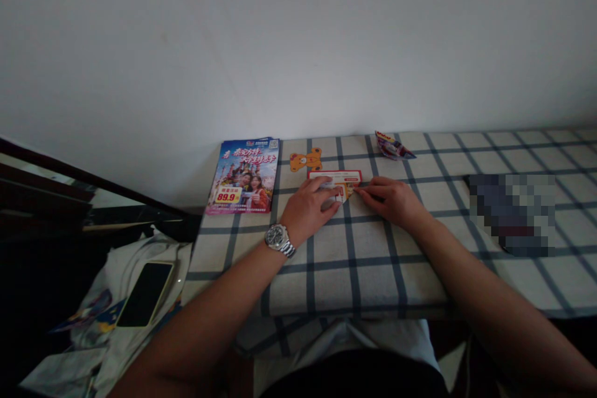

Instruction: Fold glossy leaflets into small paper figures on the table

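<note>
A partly folded paper flyer point(342, 176), white with a red edge and colored print, lies on the checked tablecloth. My left hand point(308, 204), with a metal watch on its wrist, rests on the flyer's left side with its fingers spread. At the flyer's right corner, which narrows to a slant, my right hand point(390, 200) pinches the paper between thumb and fingers. The fingers cover part of the print.
A stack of flyers point(245, 177) lies to the left, beside an orange bear-shaped cutout point(305, 160). A folded paper piece point(394, 146) stands near the wall. A dark, pixelated item point(508, 217) lies right. A phone point(145, 294) rests on white cloth, lower left.
</note>
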A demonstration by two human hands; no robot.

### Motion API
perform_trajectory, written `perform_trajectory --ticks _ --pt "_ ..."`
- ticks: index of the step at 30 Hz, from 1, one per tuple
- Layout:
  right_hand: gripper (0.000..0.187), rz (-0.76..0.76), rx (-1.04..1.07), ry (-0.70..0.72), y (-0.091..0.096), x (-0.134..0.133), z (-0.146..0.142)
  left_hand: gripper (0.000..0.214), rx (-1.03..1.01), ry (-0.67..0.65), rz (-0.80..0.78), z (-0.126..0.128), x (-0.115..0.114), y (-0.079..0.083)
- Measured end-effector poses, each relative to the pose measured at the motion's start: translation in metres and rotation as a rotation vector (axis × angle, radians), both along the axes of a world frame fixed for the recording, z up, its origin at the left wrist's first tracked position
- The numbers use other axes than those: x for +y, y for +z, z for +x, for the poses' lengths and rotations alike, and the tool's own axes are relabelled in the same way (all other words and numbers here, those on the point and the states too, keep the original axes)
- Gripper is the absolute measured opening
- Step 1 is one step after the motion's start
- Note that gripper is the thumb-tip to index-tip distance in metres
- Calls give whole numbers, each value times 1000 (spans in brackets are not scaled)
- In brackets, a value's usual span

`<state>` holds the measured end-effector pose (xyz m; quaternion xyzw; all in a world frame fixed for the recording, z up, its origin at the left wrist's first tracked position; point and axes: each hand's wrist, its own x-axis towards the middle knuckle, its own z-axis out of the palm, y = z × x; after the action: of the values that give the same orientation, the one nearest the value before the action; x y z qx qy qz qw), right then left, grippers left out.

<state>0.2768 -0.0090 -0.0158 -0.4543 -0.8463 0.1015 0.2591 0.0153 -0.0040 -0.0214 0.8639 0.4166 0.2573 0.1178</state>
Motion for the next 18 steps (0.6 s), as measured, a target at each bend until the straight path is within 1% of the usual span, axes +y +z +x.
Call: perform_trajectory --ticks 9,18 --pt "34 5 -9 -53 -1 2 2 30 1 1 1 0 1 0" --pt "35 67 -99 -133 3 1 2 30 9 14 -10 1 1 -1"
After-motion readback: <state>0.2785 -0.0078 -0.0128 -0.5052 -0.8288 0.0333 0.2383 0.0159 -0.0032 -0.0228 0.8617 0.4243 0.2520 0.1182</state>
